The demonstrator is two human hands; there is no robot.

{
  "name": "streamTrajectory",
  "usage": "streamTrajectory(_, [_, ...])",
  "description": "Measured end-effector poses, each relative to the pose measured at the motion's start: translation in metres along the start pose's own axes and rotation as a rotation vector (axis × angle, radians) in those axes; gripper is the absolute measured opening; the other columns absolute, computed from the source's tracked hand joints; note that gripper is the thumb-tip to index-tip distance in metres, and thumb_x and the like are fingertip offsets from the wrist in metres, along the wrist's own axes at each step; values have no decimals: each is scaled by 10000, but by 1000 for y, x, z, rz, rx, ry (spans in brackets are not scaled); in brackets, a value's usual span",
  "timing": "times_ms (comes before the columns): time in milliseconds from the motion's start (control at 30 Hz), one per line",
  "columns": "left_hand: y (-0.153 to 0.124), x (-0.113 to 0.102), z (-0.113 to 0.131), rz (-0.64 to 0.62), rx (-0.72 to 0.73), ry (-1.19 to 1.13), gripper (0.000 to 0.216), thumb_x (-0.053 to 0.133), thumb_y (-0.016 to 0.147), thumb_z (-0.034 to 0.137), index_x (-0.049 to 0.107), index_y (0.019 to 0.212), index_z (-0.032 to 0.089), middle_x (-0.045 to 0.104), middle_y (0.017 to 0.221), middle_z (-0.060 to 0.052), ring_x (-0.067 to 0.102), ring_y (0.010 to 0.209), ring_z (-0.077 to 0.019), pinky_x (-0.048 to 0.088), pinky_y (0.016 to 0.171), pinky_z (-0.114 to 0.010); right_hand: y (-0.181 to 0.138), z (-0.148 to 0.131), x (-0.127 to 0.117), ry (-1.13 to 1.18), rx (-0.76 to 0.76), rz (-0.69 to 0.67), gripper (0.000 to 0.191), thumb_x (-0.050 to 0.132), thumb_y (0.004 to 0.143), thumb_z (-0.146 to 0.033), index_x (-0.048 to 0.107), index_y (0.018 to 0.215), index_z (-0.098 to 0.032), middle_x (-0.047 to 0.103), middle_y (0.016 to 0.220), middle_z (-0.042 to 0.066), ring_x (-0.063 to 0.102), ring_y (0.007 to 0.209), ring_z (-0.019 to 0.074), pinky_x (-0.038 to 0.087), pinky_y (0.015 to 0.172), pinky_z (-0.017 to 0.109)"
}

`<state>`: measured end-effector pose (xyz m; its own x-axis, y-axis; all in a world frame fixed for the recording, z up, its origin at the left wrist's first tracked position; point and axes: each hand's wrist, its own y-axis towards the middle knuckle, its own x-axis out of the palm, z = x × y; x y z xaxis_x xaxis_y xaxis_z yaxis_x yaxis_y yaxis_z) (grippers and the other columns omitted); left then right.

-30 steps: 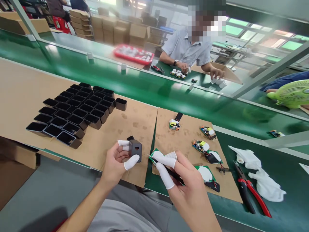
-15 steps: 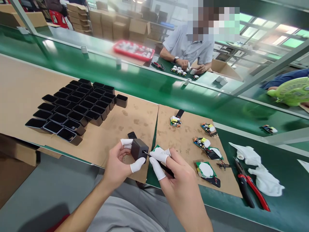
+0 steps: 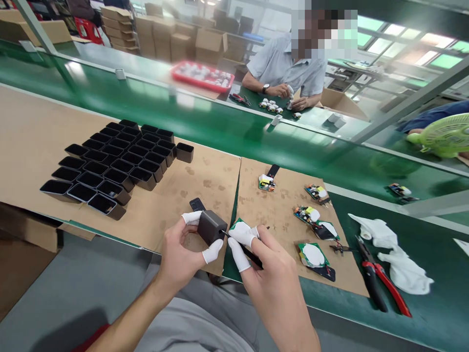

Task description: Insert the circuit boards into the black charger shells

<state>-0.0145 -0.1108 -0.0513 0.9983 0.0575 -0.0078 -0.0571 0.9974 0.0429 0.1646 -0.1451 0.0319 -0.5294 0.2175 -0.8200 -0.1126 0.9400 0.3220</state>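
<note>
My left hand (image 3: 185,244), with white finger cots on, is closed round a black box-shaped plastic case (image 3: 211,227), its end with a small hole turned to the right. My right hand (image 3: 262,256), also in finger cots, pinches a slim black pointed tool (image 3: 252,256) whose thin tip is at that hole. Whether the tip is inside, I cannot tell. Beside my right fingertips shows part of a green circuit board (image 3: 238,223), the rest hidden. A flat black cover (image 3: 197,204) lies behind the case.
Rows of open black cases (image 3: 120,166) stand at left. Circuit boards (image 3: 313,255) with white pads lie on cardboard at right, near red-handled pliers (image 3: 381,278) and white cloth-like pieces (image 3: 403,271). Beyond the green belt (image 3: 220,127), a co-worker (image 3: 289,73) handles small white parts.
The case has tilted slightly in my left hand, and the tool tip has shifted a little. Small white pieces and a board on the belt have moved left. The co-worker's hands have moved.
</note>
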Motion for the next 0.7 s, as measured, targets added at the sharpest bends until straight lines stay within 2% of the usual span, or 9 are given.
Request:
streamTrajectory(100, [-1,-2,2,-5,16,31,506,974,767,261,776,1231,218,861,1100,-40,805,988,-238,663,944,-343,1,0,1,-13,-14,-1,264,553,1142,-237,788,1022,-235,668,900,55,666,692,202,504,602,301])
streamTrajectory(233, [-3,-1,1,5,62,104,522,982,772,288,777,1247,216,860,1079,-45,807,965,-252,667,936,-373,-1,-1,4,-106,2,-9,297,490,1119,-204,726,942,-238,673,900,59,574,592,192,386,530,326])
streamTrajectory(333, [-6,3,-1,66,130,178,550,999,772,348,776,1258,220,860,1069,-57,813,956,-273,676,917,-401,-2,0,7,-159,52,-59,240,473,1113,-219,694,1021,-236,738,966,72,549,522,182,337,510,348])
streamTrajectory(433, [-8,8,-3,173,260,236,526,1001,786,360,790,1248,224,856,1069,-74,818,959,-289,690,902,-413,-2,5,12,-134,74,-175,216,460,1119,-214,675,1127,-239,804,1046,93,736,696,242,443,576,343])
streamTrajectory(533, [-10,12,-6,224,342,284,502,1003,793,324,811,1248,232,859,1122,-107,831,1004,-313,706,940,-432,-6,13,20,-42,92,-222,265,426,1122,-198,652,996,-258,804,937,75,801,813,276,537,662,345])
streamTrajectory(600, [-12,14,-10,230,355,302,507,1006,791,318,820,1256,239,859,1146,-122,839,1035,-333,714,975,-450,-13,20,27,26,115,-205,293,433,1131,-237,655,941,-262,794,865,59,798,761,265,568,662,339])
streamTrajectory(700, [-14,18,-23,206,394,348,557,970,828,317,791,1348,232,858,1200,-152,850,1080,-361,724,1002,-487,-27,33,43,45,140,-99,294,476,1103,-279,768,1068,-263,835,872,71,826,773,286,603,653,339])
